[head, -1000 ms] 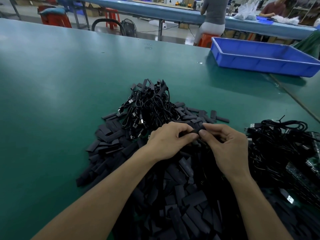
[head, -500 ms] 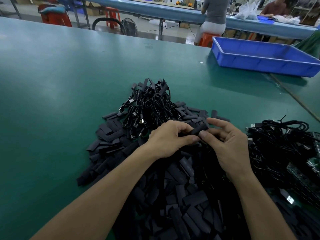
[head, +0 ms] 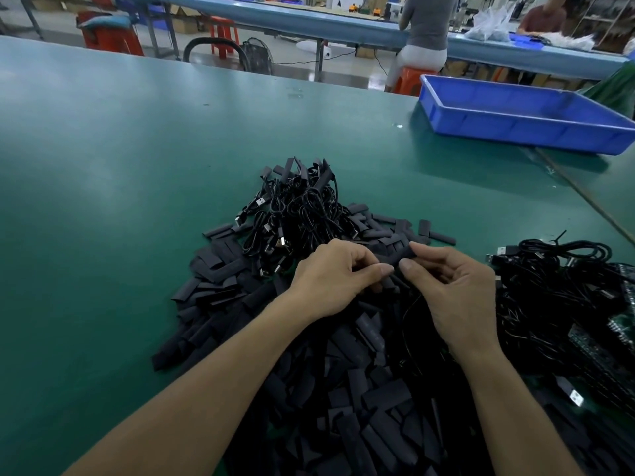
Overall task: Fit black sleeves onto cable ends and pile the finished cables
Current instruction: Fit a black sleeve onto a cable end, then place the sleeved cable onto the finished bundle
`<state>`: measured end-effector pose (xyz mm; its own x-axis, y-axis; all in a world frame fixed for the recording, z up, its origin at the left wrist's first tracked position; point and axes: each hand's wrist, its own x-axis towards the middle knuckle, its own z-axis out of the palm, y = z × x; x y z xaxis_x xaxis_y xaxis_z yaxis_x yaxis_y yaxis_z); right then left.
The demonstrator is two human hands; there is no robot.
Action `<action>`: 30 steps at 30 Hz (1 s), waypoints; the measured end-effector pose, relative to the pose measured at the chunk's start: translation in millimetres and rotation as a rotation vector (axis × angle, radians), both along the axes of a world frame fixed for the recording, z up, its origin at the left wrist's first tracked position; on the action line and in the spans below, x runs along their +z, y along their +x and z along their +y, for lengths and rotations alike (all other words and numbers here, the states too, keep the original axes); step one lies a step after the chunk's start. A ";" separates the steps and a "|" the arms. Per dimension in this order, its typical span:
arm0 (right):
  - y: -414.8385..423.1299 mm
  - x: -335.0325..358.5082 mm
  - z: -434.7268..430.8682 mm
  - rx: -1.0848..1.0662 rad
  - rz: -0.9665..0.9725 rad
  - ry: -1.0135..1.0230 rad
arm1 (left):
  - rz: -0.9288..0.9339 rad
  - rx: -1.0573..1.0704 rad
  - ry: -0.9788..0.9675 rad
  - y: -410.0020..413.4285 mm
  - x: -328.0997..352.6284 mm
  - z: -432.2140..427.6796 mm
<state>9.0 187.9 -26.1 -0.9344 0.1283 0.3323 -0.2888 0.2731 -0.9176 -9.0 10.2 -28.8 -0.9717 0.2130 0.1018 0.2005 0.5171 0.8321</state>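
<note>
One wide green table (head: 103, 166) fills the workshop foreground, with a second bench (head: 309, 20) and a seated person (head: 426, 25) behind and a blue tray (head: 515, 125) at far right. Above a heap of loose sleeves (head: 360, 389), the left hand (head: 330, 276) and right hand (head: 457, 286) each pinch one black sleeve (head: 398, 257) with curled fingers. Finished cables (head: 299, 207) are piled just beyond, and tangled cables (head: 556, 280) lie to the right.

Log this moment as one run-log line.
stage: sleeving | left hand: pinches black sleeve | right hand: pinches sleeve's other end | cable pile: behind hands
</note>
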 end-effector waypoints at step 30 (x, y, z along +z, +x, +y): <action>2.1 20.9 28.4 -0.142 -0.115 0.820 | 0.550 0.500 -0.292 -28.5 61.8 -14.0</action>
